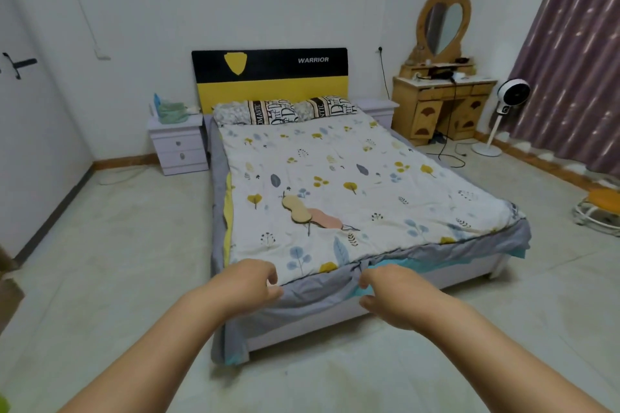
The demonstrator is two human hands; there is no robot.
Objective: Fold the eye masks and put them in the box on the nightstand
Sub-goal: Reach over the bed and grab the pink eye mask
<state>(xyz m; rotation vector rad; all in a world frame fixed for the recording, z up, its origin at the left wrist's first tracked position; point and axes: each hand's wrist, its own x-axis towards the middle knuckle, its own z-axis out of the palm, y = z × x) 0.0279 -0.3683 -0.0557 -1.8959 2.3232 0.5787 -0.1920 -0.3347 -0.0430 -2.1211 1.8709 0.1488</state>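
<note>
Two eye masks lie flat and unfolded near the middle of the bed, toward its foot edge: a tan eye mask overlapping one end of a pink eye mask. Both arms reach out over the foot edge, the left hand and right hand loosely curled with fingers apart, gripping nothing. The left nightstand stands beside the head of the bed with green items on top.

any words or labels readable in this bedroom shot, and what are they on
"WARRIOR": white letters on the black band of the headboard.
"ROMANTIC": runs sideways on the left pillow; only partly legible.
Right pillow: similar print, too cut off and blurred to read.
Eye masks and the items on the left nightstand: no readable text.
</note>
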